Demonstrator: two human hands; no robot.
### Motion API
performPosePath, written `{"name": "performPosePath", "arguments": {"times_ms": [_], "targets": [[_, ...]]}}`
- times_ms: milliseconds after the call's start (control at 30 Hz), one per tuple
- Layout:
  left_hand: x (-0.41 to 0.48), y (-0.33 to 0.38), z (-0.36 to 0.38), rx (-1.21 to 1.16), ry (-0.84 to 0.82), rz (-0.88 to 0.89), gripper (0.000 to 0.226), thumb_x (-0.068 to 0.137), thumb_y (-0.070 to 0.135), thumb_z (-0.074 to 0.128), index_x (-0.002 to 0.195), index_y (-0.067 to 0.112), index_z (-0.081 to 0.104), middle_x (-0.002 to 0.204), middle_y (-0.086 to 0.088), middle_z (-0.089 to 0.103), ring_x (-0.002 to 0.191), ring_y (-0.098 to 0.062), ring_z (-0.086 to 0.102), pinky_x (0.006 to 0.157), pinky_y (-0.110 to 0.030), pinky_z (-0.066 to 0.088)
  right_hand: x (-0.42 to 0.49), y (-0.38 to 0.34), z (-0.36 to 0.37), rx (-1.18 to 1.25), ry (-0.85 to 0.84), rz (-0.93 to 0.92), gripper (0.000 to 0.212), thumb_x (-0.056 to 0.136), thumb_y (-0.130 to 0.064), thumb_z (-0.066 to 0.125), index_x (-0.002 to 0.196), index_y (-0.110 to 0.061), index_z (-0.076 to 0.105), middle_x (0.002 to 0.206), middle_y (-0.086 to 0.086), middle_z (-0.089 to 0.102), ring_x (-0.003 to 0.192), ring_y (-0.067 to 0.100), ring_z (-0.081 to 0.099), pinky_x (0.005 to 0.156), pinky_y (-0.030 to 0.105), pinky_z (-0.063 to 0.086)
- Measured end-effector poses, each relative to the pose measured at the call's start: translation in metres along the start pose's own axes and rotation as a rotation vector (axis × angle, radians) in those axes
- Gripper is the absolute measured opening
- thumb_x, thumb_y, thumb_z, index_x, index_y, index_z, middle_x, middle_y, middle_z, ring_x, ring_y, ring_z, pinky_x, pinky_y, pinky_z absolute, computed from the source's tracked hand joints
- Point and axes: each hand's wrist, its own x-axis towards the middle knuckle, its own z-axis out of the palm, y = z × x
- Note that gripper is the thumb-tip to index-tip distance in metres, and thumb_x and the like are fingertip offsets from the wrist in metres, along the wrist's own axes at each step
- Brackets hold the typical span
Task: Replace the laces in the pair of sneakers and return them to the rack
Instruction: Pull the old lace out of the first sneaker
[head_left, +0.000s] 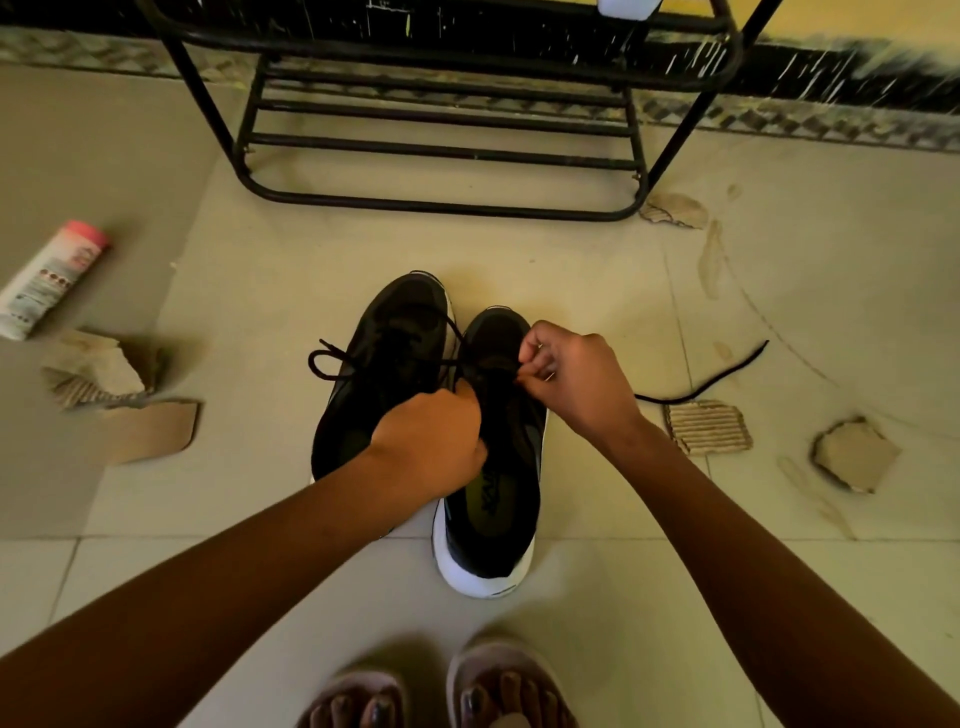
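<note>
Two black sneakers with white soles stand side by side on the tiled floor, toes pointing away from me. The left sneaker (387, 353) has a tied black bow lying across it. My left hand (431, 441) is curled over the tongue area of the right sneaker (493, 525); what its fingers hold is hidden. My right hand (569, 376) pinches the black lace at the upper eyelets of the right sneaker. A loose end of black lace (711, 382) trails on the floor to the right.
A black metal shoe rack (441, 150) stands just beyond the sneakers. A white tube with a pink cap (52, 278) lies at the left. Torn cardboard pieces (709, 426) are scattered on both sides. My sandalled feet (441, 691) are at the bottom.
</note>
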Motion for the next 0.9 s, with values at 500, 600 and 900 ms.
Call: {"name": "performPosePath", "arguments": {"times_ms": [500, 600, 900], "targets": [[0.002, 0.012, 0.011, 0.134, 0.005, -0.067, 0.057, 0.097, 0.017, 0.039, 0.145, 0.0, 0.013, 0.11, -0.014, 0.061, 0.092, -0.027, 0.062, 0.064, -0.03, 0.04, 0.004, 0.007, 0.0, 0.063, -0.022, -0.024, 0.027, 0.075, -0.002, 0.071, 0.078, -0.021, 0.052, 0.071, -0.004, 0.062, 0.064, -0.001, 0.057, 0.059, 0.009, 0.042], [0.002, 0.012, 0.011, 0.129, -0.002, -0.06, 0.058, 0.097, 0.016, 0.037, 0.146, -0.001, 0.011, 0.108, -0.013, 0.062, 0.091, -0.027, 0.063, 0.063, -0.029, 0.04, 0.003, 0.006, 0.001, 0.05, -0.009, -0.022, 0.024, 0.075, -0.003, 0.07, 0.08, -0.02, 0.054, 0.071, -0.004, 0.063, 0.062, -0.002, 0.056, 0.059, 0.008, 0.042], [0.0, 0.014, 0.007, 0.099, -0.031, -0.079, 0.051, 0.097, 0.013, 0.038, 0.143, 0.0, 0.02, 0.113, -0.014, 0.06, 0.097, -0.028, 0.062, 0.065, -0.029, 0.039, 0.007, -0.006, -0.001, -0.069, -0.157, -0.014, 0.027, 0.077, -0.005, 0.061, 0.087, -0.021, 0.042, 0.066, -0.01, 0.054, 0.062, 0.013, 0.055, 0.059, 0.023, 0.039]]}}
